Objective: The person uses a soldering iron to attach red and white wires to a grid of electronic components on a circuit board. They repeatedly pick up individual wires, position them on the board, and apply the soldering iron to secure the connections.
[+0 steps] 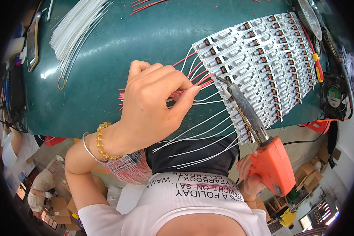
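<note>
My left hand (153, 104) is closed around a bundle of thin red wires (203, 82), their ends toward the panel's left edge. The orange-red soldering gun (278, 167) is gripped in my right hand (247, 173). Its dark tip points up and left, at or very near that edge by the red wire ends; actual contact is too small to tell. The panel (259, 51) is a grid of silver-grey boards with rows of small black-and-orange parts. Several white wires (200, 122) trail from its left edge, and some red ones run from its upper part.
On the green table (114, 47) lies a bundle of white wires (78, 29) at the upper left, beside a phone (33, 43). A red-and-yellow screwdriver (318, 67) and a small black fan (335, 96) are at the right. Another person (43, 187) is at the lower left.
</note>
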The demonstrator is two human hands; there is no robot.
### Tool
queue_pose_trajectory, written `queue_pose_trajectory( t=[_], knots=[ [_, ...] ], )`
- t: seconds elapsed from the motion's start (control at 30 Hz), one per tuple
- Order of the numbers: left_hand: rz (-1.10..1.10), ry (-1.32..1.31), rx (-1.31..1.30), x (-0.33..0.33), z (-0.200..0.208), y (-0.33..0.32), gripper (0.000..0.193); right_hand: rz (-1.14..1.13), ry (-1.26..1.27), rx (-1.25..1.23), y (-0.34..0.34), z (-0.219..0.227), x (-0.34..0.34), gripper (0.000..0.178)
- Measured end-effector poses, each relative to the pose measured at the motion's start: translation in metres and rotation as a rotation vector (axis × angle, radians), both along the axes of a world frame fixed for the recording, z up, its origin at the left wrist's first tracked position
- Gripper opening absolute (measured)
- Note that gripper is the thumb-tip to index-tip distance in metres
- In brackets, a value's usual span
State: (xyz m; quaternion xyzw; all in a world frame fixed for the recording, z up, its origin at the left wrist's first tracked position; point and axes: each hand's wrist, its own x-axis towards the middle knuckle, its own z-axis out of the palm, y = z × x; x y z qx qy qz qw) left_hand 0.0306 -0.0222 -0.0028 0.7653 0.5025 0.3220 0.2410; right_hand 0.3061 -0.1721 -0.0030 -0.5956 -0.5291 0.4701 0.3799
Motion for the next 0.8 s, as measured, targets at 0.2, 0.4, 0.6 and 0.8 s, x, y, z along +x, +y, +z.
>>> queue_pose_trajectory(
  t=[0.2,0.4,0.6,0.8],
  knots=[
    [0.002,0.012,0.007,0.000,0.000,0.000,0.013,0.200,-0.386,-0.034,0.005,0.013,0.012,0.008],
    [0.006,0.015,0.023,0.001,0.000,-0.001,0.013,0.201,-0.394,-0.060,0.001,0.013,0.013,0.003],
    [0.012,0.017,0.022,0.001,0.001,0.000,0.013,0.179,-0.328,-0.022,0.000,0.011,0.012,0.016],
    [0.066,-0.142,-0.039,0.005,0.002,-0.001,0.010,-0.073,0.099,0.025,-0.001,0.004,-0.009,0.087]
  ],
)
